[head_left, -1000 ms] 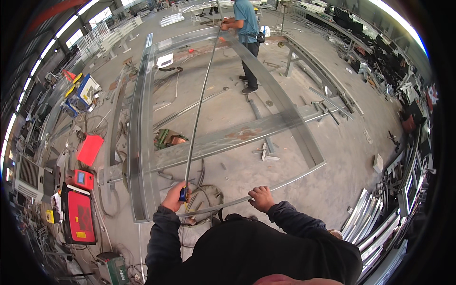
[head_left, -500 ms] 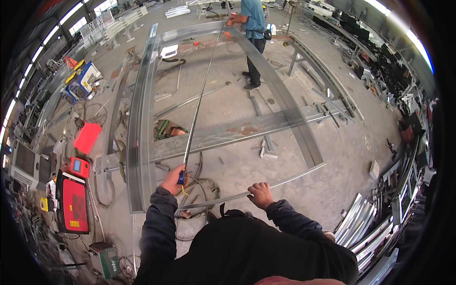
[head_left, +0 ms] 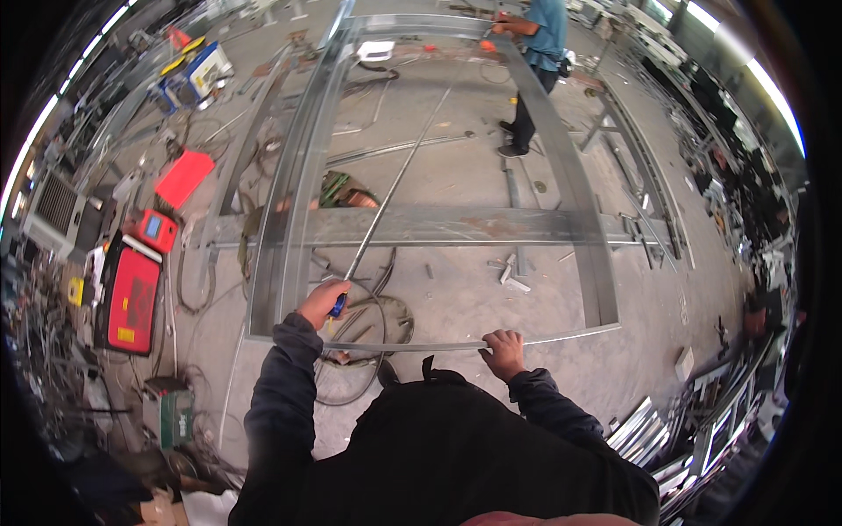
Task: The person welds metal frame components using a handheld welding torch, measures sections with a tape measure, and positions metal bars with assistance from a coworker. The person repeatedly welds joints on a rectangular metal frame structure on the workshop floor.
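Observation:
My left hand [head_left: 321,303] is closed around a tape measure with a blue case [head_left: 338,304], near the left near corner of a large rectangular metal frame [head_left: 568,158]. From the case, the pulled-out tape blade [head_left: 387,203] runs slantwise across the frame towards its far right corner. A co-worker in a blue shirt [head_left: 545,39] stands there with a hand at that corner, by the blade's far end. My right hand [head_left: 503,354] has its fingers curled over the frame's thin near rail [head_left: 566,336].
A crosswise metal beam [head_left: 456,226] lies under the frame. To the left stand a red-and-black machine [head_left: 132,302], a red panel [head_left: 183,178] and a green box [head_left: 168,414]. Cables coil on the floor near my feet. Metal strips [head_left: 636,430] are piled at the right.
The view has shifted, so the frame appears higher and farther right. My left hand still holds the tape measure, and my right hand stays on the near rail.

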A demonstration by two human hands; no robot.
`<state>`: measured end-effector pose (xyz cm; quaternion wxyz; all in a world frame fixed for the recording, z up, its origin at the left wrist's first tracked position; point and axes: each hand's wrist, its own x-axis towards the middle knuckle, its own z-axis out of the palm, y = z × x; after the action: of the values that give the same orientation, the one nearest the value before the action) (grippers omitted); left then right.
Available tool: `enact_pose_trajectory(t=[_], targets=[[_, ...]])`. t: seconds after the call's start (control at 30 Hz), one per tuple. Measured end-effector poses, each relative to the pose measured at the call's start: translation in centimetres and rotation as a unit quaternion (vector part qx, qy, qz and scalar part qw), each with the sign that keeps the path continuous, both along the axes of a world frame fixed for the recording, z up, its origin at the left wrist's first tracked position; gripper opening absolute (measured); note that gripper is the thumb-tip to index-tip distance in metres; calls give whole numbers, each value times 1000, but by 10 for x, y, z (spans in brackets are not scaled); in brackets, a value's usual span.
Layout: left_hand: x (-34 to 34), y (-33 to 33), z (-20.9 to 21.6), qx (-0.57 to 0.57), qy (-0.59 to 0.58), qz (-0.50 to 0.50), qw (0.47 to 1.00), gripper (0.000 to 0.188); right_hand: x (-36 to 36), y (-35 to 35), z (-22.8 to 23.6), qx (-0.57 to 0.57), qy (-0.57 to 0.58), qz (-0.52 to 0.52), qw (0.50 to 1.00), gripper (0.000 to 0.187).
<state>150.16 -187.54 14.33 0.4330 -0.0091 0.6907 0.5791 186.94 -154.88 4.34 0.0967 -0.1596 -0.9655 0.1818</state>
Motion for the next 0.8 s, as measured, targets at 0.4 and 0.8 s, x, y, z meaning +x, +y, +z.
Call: enact_pose_trajectory(t=[0.4,0.8], targets=[[-11,-162,-16,-170,288,-146,931,37,-9,-12,-9,19,-77,-7,997,30],[-10,-293,-11,-291,189,-7,938,37,-18,-11,-10,28,-117,5,993,33]])
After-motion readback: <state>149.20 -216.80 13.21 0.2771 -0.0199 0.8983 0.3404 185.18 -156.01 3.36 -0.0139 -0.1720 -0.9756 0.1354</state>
